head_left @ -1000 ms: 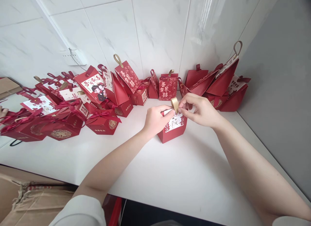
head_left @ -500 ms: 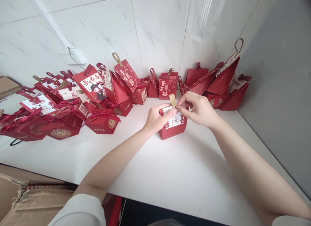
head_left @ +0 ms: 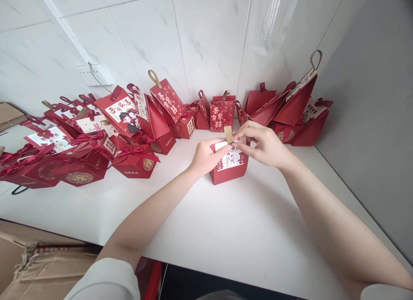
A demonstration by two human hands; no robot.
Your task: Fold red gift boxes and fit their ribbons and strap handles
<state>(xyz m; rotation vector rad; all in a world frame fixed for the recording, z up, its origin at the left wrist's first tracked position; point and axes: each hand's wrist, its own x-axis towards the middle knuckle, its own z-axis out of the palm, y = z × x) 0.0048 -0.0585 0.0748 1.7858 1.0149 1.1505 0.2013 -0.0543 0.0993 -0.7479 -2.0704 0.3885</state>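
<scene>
A red gift box [head_left: 227, 176] with a white printed front panel stands upright on the white table in front of me. My left hand [head_left: 209, 156] pinches its top edge from the left, thumb across the front. At the upper right of the box, my right hand [head_left: 263, 146] has thumb and fingertips closed at the base of a gold ribbon loop [head_left: 229, 134]. The loop sticks up between both hands. My fingers hide the exact spot where the ribbon meets the box.
Red gift boxes with ribbons crowd the left side, such as a hexagonal box [head_left: 135, 162]. More lean along the tiled wall, among them a patterned box [head_left: 222, 112] and a tilted box [head_left: 298, 100]. A cardboard carton [head_left: 51, 272] sits below the table's front left edge.
Both hands keep nearly the same grip on the box top. My right fingers have shifted slightly, and more of the printed panel shows beneath them.
</scene>
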